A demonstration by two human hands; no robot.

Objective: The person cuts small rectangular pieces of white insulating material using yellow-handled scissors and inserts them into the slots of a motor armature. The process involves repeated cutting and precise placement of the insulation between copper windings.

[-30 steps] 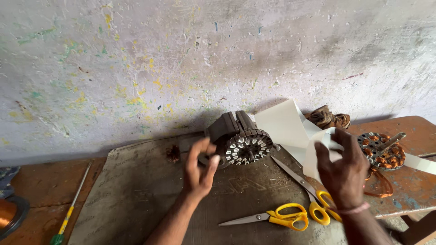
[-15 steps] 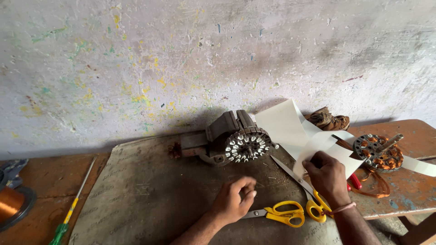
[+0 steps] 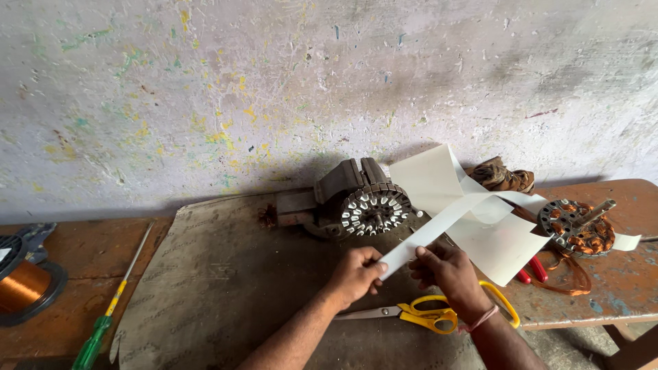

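My left hand (image 3: 356,274) and my right hand (image 3: 449,274) both pinch the near end of a long white paper strip (image 3: 452,219), which runs up and to the right toward white paper sheets (image 3: 439,178). Just behind the hands a round slotted metal stator core (image 3: 375,207) sits clamped in a dark bench vise (image 3: 343,183). Yellow-handled scissors (image 3: 428,314) lie on the grey mat (image 3: 219,288) right under my right wrist.
A wound stator with copper coils and a shaft (image 3: 577,225) rests at the right, with red-handled pliers (image 3: 533,270) beside it. A copper wire spool (image 3: 24,284) and a green-yellow screwdriver (image 3: 110,308) lie at the left. The wooden bench (image 3: 617,294) ends at the lower right.
Both hands came down from open in the air to the mat near the scissors, then took hold of the end of the white paper strip.
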